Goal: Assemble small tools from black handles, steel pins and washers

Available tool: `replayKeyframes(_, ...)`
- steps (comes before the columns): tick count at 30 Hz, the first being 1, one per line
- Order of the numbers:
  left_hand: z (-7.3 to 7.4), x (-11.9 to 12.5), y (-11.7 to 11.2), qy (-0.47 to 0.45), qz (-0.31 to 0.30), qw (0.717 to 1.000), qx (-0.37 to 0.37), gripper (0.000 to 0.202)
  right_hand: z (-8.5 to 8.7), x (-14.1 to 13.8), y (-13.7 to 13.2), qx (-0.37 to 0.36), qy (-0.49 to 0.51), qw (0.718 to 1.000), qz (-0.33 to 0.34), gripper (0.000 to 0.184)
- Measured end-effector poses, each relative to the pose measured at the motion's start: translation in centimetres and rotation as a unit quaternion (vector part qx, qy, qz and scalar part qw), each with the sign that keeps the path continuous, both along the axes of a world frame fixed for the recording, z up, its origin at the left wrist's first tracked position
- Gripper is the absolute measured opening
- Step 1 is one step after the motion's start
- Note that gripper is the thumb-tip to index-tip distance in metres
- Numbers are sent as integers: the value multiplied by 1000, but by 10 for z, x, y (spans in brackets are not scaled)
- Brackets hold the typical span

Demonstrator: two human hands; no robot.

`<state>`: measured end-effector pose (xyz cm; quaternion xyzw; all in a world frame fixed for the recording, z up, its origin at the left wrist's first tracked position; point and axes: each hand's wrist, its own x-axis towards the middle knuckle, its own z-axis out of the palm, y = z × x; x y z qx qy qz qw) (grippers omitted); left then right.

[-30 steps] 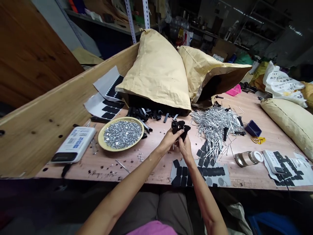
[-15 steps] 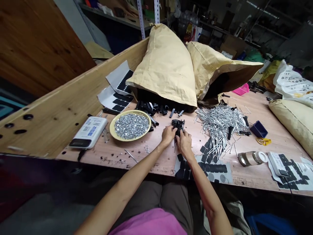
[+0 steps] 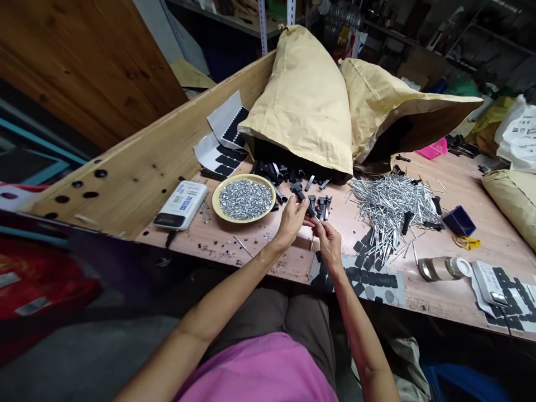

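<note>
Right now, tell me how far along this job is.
Early on, by the look of it. Done: only a few black plastic pieces stand beside the hands. In hand: the left hand holds a black plastic part, and the right hand's fingers reach toward it. Left: the big heap of metal rods, the plate of small nuts, and the black parts spilling from the paper sack.

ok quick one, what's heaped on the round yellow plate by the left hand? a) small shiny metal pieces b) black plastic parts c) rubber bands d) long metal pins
a, the round yellow plate just beyond the left hand is filled with small shiny metal pieces.
</note>
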<state>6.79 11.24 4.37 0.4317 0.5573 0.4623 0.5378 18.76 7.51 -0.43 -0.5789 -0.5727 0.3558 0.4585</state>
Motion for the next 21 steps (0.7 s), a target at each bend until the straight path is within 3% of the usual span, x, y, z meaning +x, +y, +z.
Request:
replayKeyframes(2,10,-5,-19,121,-30,992,34,26,8,7,-6,6,-40,999,-2,36)
replayKeyframes(4,17,-9,-45,265,-26,952,151,28,18,16,-17,14,-131,991,21,31)
replayKeyframes(7,19,-13,-84,337,-130,880,310,25,36,26,-35,18,-165,976,143,33)
replayKeyframes(9,14,-20,-99,343,-179,863,326,33,45,29,-42,3,-113,965,238,37)
replayKeyframes(10,11,-25,-104,332,-196,869,310,35,48,28,-43,-17,-83,958,275,38)
replayKeyframes(12,4,-39,-108,281,-190,908,245,32,48,23,-36,-69,-31,942,327,32)
replayKeyframes(14,-3,-56,-109,197,-132,959,154,27,40,11,-21,-97,2,934,344,32)
replayKeyframes(16,-9,-73,-109,94,-68,993,33,27,26,-8,0,-69,-14,943,325,35)
replayKeyframes(19,-15,-91,-110,-57,-20,987,-151,44,7,-46,27,4,-151,953,263,25)
replayKeyframes(21,-16,-98,-111,-124,7,971,-205,57,-2,-71,37,15,-269,928,257,25)
